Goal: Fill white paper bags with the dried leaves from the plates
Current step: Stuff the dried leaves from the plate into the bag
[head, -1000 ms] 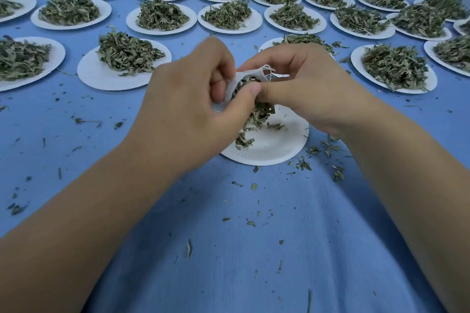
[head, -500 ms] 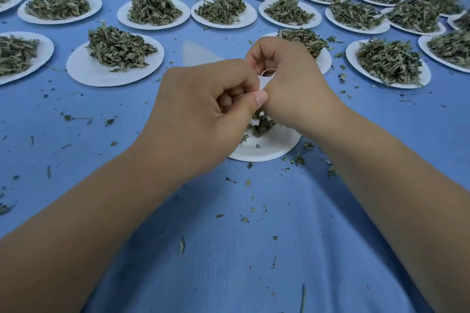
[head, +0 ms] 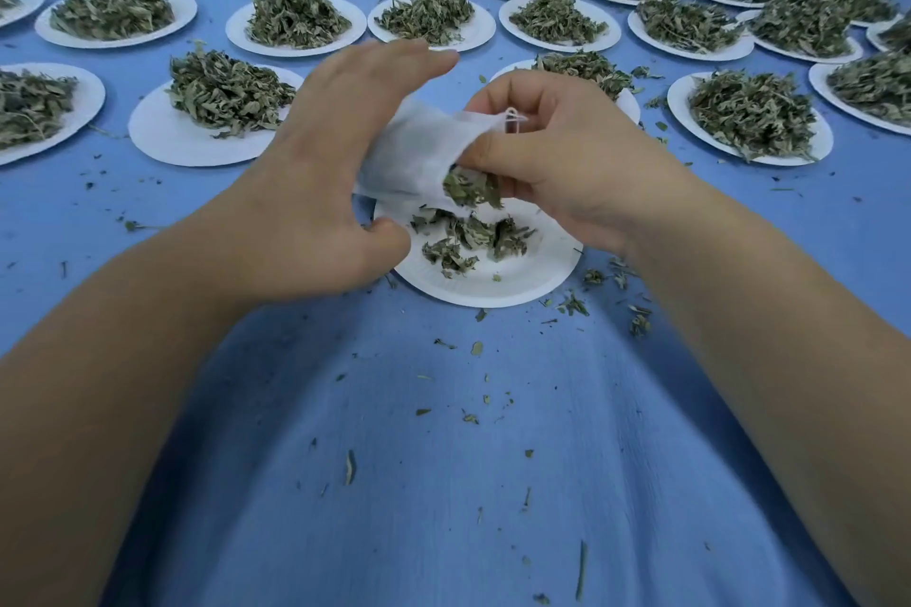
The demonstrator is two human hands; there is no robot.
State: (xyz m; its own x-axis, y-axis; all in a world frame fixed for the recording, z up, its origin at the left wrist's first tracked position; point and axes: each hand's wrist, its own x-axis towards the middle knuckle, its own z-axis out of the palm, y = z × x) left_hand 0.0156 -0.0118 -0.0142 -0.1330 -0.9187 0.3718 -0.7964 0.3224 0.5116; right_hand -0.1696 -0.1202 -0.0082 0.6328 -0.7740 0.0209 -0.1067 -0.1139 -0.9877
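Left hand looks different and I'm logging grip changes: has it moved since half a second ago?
Yes. The left hand has shifted left relative to the near plate, away from the right hand, its fingers now straightened.

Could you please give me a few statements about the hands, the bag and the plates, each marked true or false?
1. The right hand pinches the white bag. True.
2. The nearest plate is heaped like the others. False: only a few leaves lie on it.
3. The left hand is clenched in a fist. False: its fingers are straight.
4. Leaf bits lie scattered on the blue cloth. True.
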